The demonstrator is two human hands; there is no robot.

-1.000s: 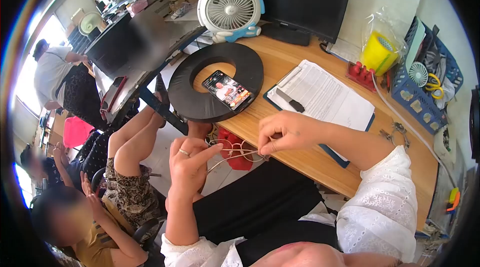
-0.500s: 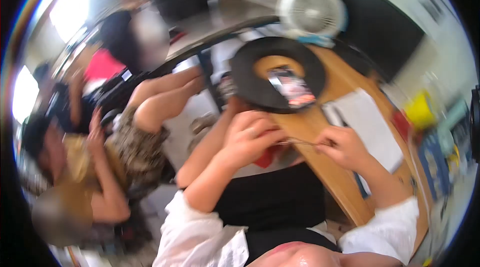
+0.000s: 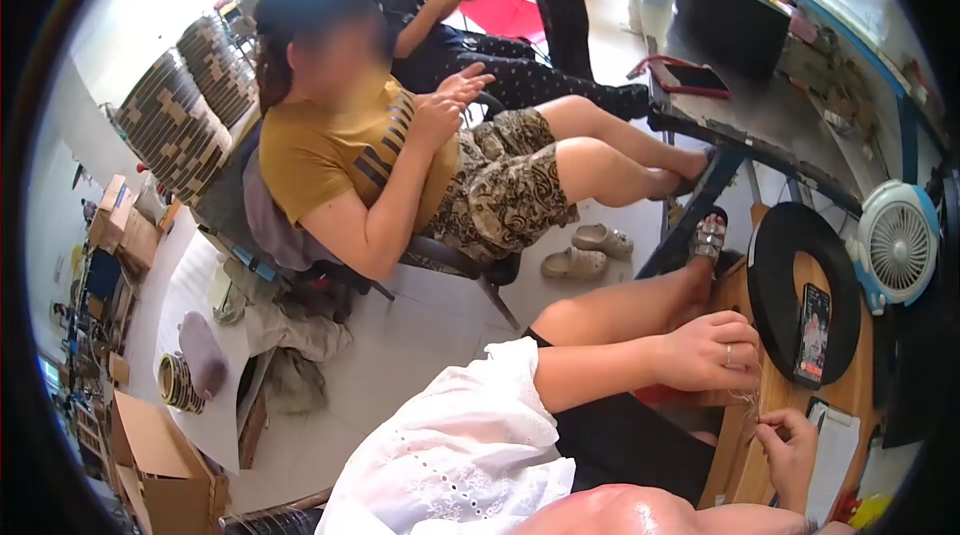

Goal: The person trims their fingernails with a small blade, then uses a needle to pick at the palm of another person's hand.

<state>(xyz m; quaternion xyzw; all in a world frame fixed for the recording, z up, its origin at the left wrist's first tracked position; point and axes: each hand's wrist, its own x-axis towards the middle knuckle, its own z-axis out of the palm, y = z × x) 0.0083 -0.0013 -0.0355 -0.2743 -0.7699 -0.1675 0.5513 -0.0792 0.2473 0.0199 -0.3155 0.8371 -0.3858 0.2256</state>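
My left hand [image 3: 708,353], with a ring on one finger, is closed on a thin pale cord [image 3: 750,405] near the table's front edge. The fingertips of my right hand [image 3: 788,440] pinch the cord's lower part just below it. The cord's ends are too small to make out. Beyond my hands, a phone [image 3: 813,335] with a lit screen lies across the black ring-shaped cushion [image 3: 772,280] on the wooden table. A clipboard with papers [image 3: 832,450] lies to the right of my right hand.
A seated person [image 3: 345,155] in a yellow top is at the left, with hands together. Others are behind. A white and blue fan [image 3: 898,243] stands by the cushion. Grey clogs [image 3: 574,263] lie on the floor. Open cardboard box [image 3: 165,455] at lower left.
The view has swung far to the left, so the table now sits at the right edge. Both hands still hold the cord, now closer together than one second ago.
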